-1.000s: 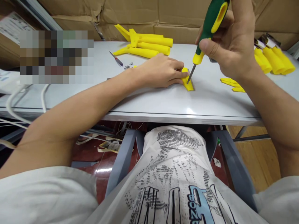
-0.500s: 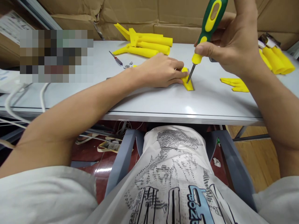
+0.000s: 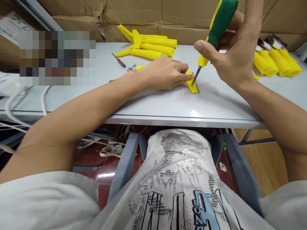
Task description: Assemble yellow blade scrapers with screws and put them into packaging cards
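Fingers bent, my left hand [image 3: 169, 74] holds a small flat yellow plastic part [image 3: 192, 87] down on the white table. A dark edge shows under this part, but I cannot tell what it is. In my right hand [image 3: 236, 59] is a green and yellow screwdriver [image 3: 219, 27], gripped by the handle and tilted, its top cut off by the frame edge. The fingers wrap behind the handle while the thumb points left. The metal tip meets the yellow part's face just right of my left fingertips. Whether a screw sits under the tip cannot be made out.
Long yellow plastic pieces [image 3: 155, 48] lie at the back. A small screwdriver [image 3: 122, 64] and several screws [image 3: 131, 67] are left of them. Yellow tubes [image 3: 275, 60] with dark-and-white ends stand back right. Cardboard [image 3: 182, 19] lines the rear; white cables [image 3: 43, 99] cross the left.
The screwdriver handle has turned, showing its green side, and leans slightly further right. My right hand has rotated and its thumb has lifted. A yellow piece is now hidden behind my right forearm.
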`<state>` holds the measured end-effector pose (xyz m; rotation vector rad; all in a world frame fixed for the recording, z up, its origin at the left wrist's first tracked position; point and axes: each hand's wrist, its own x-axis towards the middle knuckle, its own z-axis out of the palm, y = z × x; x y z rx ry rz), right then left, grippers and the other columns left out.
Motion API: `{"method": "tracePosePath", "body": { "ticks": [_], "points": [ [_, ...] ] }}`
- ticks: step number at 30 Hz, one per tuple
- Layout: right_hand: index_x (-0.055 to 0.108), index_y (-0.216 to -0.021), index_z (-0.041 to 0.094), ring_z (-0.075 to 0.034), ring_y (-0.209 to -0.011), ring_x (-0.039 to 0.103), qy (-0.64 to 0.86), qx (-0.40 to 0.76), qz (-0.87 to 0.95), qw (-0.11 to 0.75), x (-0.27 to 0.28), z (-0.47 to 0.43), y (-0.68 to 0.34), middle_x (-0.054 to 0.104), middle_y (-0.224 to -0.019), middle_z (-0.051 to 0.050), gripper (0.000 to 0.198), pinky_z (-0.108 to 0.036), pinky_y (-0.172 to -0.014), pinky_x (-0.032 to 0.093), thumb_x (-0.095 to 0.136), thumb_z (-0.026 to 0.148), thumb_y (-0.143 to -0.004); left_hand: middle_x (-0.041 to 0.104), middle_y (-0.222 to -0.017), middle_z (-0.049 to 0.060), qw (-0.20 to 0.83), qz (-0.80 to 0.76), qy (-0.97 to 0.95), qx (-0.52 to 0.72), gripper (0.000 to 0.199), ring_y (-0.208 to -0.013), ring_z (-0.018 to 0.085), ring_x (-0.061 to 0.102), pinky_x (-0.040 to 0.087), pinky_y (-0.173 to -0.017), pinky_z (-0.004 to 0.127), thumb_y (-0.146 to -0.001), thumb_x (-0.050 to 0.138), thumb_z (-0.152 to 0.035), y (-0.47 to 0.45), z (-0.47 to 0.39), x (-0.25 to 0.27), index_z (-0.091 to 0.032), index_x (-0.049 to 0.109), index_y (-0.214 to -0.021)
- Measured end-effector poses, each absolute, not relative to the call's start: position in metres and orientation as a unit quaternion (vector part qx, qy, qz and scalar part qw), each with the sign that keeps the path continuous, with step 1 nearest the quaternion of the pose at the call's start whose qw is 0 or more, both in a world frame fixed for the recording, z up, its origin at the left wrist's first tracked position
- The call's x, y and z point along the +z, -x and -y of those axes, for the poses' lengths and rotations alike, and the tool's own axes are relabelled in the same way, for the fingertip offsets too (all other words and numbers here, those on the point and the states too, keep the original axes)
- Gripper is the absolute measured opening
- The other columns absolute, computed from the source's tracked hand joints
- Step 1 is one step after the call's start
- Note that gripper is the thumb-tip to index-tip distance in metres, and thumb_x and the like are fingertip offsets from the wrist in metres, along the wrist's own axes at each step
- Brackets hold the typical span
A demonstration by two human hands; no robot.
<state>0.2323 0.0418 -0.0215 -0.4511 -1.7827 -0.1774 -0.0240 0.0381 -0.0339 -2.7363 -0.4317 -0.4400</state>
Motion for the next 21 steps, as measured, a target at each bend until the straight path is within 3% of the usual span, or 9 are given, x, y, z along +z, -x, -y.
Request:
{"method": "tracePosePath", "body": {
  "ticks": [2, 6, 10, 13, 21],
  "points": [
    [0.047, -0.152, 0.048, 0.001, -0.064, 0.052, 0.167, -0.104, 0.767, 0.611, -0.020, -0.038, -0.230, 0.051, -0.087, 0.013, 0.066, -0.010, -0.054, 0.036, 0.086, 0.047, -0.099, 0.077, -0.102, 0.012, 0.168, 0.153, 0.962, -0.153, 0.048, -0.090, 0.027, 0.076, 0.046, -0.071, 0.035, -0.116, 0.047, -0.054, 0.024, -0.037, -0.033, -0.026, 0.081, -0.136],
    [0.058, -0.139, 0.038, -0.004, -0.066, 0.059, 0.202, -0.053, 0.758, 0.618, -0.009, -0.021, -0.226, 0.057, -0.083, 0.011, 0.048, -0.018, -0.056, 0.043, 0.080, 0.055, -0.099, 0.078, -0.105, 0.013, 0.154, 0.174, 0.963, -0.138, 0.048, -0.091, 0.027, 0.076, 0.046, -0.072, 0.036, -0.115, 0.048, -0.054, 0.023, -0.034, -0.030, -0.028, 0.081, -0.138],
    [0.056, -0.142, 0.033, -0.010, -0.069, 0.053, 0.262, 0.015, 0.766, 0.586, -0.004, -0.013, -0.226, 0.060, -0.088, 0.006, 0.055, -0.027, -0.061, 0.044, 0.076, 0.057, -0.096, 0.079, -0.107, 0.014, 0.131, 0.184, 0.964, -0.138, 0.048, -0.093, 0.029, 0.076, 0.046, -0.072, 0.037, -0.113, 0.050, -0.056, 0.023, -0.033, -0.029, -0.030, 0.082, -0.137],
    [0.050, -0.147, 0.032, -0.010, -0.068, 0.046, 0.256, 0.003, 0.776, 0.576, -0.007, -0.019, -0.226, 0.055, -0.087, 0.005, 0.061, -0.028, -0.057, 0.040, 0.071, 0.057, -0.095, 0.078, -0.106, 0.014, 0.114, 0.192, 0.963, -0.148, 0.047, -0.093, 0.029, 0.076, 0.046, -0.073, 0.038, -0.112, 0.052, -0.057, 0.023, -0.032, -0.028, -0.031, 0.083, -0.135],
    [0.051, -0.153, 0.031, -0.008, -0.069, 0.046, 0.188, -0.031, 0.796, 0.575, -0.013, -0.032, -0.232, 0.044, -0.087, 0.006, 0.058, -0.026, -0.057, 0.036, 0.066, 0.059, -0.104, 0.078, -0.107, 0.013, 0.123, 0.190, 0.965, -0.132, 0.047, -0.093, 0.029, 0.076, 0.045, -0.073, 0.037, -0.113, 0.050, -0.053, 0.022, -0.030, -0.027, -0.030, 0.081, -0.139]
  ]
}}
